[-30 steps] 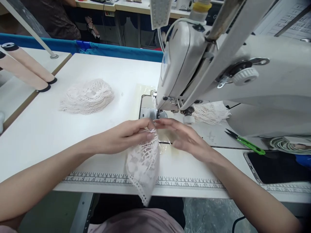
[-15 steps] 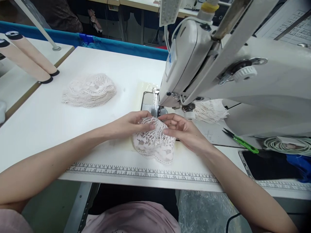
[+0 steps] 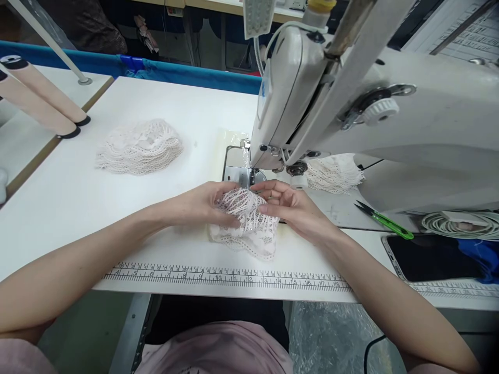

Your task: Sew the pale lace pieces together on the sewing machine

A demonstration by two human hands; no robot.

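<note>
A white lace piece (image 3: pixel 249 228) lies bunched in front of the presser foot (image 3: pixel 253 177) of the sewing machine (image 3: pixel 288 98). My left hand (image 3: pixel 212 205) grips its left side, with the thumb on top and the other fingers partly hidden behind the lace. On the right side, my right hand (image 3: pixel 290 208) pinches the lace between thumb and fingers, with the fingertips close to the foot. The lace's scalloped lower edge hangs toward the table's front. Whether its upper edge is under the foot I cannot tell.
A stack of lace pieces (image 3: pixel 140 147) lies to the left, and more lace (image 3: pixel 334 173) sits behind the needle area. Green thread snips (image 3: pixel 384 219), a phone (image 3: pixel 432 258) and a coiled cord (image 3: pixel 462 224) lie right. Thread cones (image 3: pixel 42 98) stand far left. A ruler strip (image 3: pixel 234 277) runs along the front edge.
My left thumb has moved down and left over the lace, folding its left part more. My right hand keeps its pinch. The whole view has shifted slightly.
</note>
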